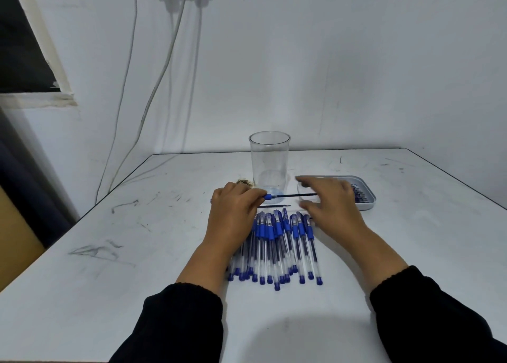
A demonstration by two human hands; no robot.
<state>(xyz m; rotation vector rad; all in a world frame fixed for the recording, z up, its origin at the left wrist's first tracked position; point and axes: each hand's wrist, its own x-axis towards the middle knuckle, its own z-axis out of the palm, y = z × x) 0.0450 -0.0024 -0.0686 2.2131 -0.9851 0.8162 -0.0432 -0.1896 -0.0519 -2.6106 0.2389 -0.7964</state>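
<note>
Head view: left hand pinches a pen by its blue end, level at 12 o'clock from the pile, while the blurred right hand, fingers spread, brackets its 3 o'clock tip.

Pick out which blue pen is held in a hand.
The pen pinched in the left hand, held crosswise before the clear cup; the rest lie in a pile nearer the person.

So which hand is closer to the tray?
Right. The right hand overlaps the tray's left edge; the left hand is further left, past the cup, pinching a pen.
</note>
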